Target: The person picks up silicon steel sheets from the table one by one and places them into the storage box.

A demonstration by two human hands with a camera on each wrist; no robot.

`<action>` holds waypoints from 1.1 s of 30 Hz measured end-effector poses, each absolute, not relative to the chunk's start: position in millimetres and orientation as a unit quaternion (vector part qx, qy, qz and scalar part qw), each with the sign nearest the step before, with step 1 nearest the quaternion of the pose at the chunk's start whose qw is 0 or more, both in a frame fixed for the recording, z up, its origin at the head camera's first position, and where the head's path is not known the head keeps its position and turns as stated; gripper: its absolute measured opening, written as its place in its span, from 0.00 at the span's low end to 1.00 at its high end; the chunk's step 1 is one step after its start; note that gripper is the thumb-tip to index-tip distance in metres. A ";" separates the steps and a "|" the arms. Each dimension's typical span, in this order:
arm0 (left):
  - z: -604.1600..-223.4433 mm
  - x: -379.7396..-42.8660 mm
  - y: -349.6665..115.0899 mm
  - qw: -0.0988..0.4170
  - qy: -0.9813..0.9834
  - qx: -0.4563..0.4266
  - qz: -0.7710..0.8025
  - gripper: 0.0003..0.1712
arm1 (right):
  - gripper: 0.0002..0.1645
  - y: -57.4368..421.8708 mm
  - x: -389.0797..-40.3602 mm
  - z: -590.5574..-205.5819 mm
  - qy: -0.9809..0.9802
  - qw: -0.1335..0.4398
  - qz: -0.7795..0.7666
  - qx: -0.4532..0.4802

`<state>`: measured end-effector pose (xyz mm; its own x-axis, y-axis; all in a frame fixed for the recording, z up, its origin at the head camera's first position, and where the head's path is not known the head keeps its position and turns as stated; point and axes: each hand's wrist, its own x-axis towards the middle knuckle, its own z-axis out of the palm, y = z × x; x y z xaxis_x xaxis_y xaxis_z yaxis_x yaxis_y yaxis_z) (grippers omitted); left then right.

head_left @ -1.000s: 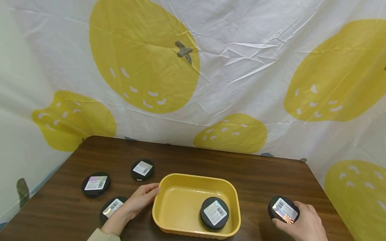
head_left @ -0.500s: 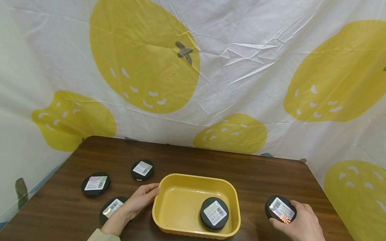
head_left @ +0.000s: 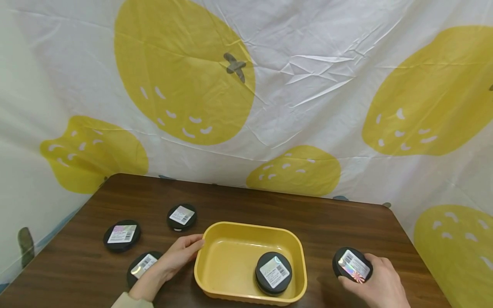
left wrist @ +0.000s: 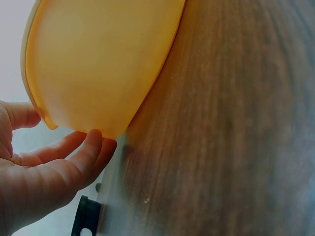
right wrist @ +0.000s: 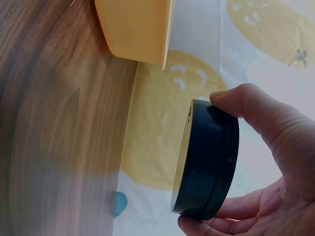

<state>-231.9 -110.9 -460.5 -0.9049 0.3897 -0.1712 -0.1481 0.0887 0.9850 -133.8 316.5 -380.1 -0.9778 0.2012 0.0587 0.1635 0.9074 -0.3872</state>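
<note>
My right hand (head_left: 379, 280) grips a round black container (head_left: 352, 265) with a white barcode label, right of the yellow bin (head_left: 219, 273). In the right wrist view, thumb and fingers pinch the black container (right wrist: 209, 162) at opposite sides of its rim, raised off the table. My left hand (head_left: 181, 256) rests at the bin's left end; in the left wrist view, its relaxed fingers (left wrist: 93, 142) touch the bin's outer wall (left wrist: 103, 64), and the thumb meets the rim. Another black container (head_left: 274, 273) lies label up at the bin's right end.
On the left of the brown table (head_left: 327, 218) lie three more labelled black containers: one at the back (head_left: 182, 217), one farther left (head_left: 122, 235), and one partly hidden by my left forearm (head_left: 144, 266). A lemon-print cloth (head_left: 308, 107) hangs behind.
My right hand has moved the black container left and slightly farther back, nearer the bin. My left hand, the bin and the other containers stay put.
</note>
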 end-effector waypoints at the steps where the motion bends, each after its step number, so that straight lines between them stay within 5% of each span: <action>1: -460.6 -232.0 -111.0 0.201 0.710 0.086 0.670 0.26 | 0.55 315.0 -133.8 -380.2 -0.975 0.051 0.196 -0.092; 33: -462.2 -232.7 -112.0 0.197 0.699 0.113 0.678 0.27 | 0.53 276.8 -142.4 -375.0 -0.969 0.083 0.226 -0.055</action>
